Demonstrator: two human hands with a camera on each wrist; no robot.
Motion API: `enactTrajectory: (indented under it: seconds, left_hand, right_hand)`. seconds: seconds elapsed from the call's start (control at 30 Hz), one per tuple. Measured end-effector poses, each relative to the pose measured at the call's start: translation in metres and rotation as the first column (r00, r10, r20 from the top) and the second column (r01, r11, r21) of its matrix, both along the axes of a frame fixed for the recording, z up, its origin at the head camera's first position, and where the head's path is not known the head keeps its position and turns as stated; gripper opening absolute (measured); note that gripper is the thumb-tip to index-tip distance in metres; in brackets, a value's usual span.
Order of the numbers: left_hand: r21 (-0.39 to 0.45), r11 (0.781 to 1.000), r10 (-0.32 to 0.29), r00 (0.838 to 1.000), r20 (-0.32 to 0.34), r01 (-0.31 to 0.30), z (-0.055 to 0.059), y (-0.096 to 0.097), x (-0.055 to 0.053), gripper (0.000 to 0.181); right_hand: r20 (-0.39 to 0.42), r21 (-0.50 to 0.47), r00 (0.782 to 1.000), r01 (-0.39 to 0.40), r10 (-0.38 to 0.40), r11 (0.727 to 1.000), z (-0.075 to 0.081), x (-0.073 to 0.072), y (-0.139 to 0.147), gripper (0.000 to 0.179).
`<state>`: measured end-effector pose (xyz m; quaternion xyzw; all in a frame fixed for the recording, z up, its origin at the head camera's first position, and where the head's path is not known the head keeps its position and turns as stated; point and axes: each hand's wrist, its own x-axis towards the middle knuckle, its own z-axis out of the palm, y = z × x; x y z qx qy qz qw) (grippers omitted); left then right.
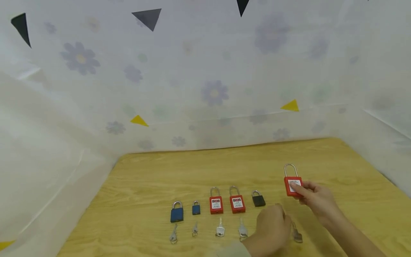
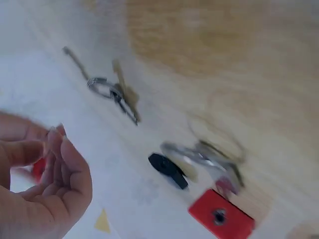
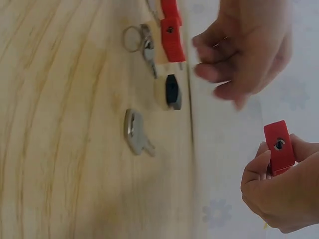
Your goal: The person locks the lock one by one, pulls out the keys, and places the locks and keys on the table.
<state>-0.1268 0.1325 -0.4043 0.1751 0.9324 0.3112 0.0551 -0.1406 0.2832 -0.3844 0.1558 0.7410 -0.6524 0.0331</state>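
Observation:
My right hand (image 1: 318,200) grips a red padlock (image 1: 293,187) by its body above the table, shackle up, thumb on the white label. In the right wrist view its keyhole end faces the camera. To its left, my left hand (image 1: 273,225) hovers over the front of the table, fingers curled in. In the left wrist view the thumb meets the fingertips; whether something small is between them is hidden. Beyond that hand lies a black padlock (image 1: 258,200). Keys (image 1: 297,235) lie just right of the left hand, partly hidden by it.
Left of the black padlock stretch two red padlocks (image 1: 216,205), a small blue padlock (image 1: 196,209) and a larger blue padlock (image 1: 177,215). Ringed keys (image 1: 220,230) lie before each. The wooden table (image 1: 144,178) meets white flowered sheeting (image 1: 173,114) behind and at the sides.

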Motion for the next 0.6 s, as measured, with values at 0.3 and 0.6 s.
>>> enactTrajectory:
  seconds: [0.3,0.6]
  left_hand:
    - [0.383,0.877,-0.093,0.884,-0.458,0.291,-0.001,-0.067,-0.001,0.013]
    - [0.408,0.864,0.029,0.779,-0.626,0.296,-0.005,-0.111,-0.002,0.008]
  right_hand:
    - [0.082,0.337,0.995,-0.079,0.054,0.938,-0.032,-0.018,-0.005,0.059]
    - [0.069,0.374,0.997,-0.060,0.037,0.925,-0.044,-0.025,-0.010,0.055]
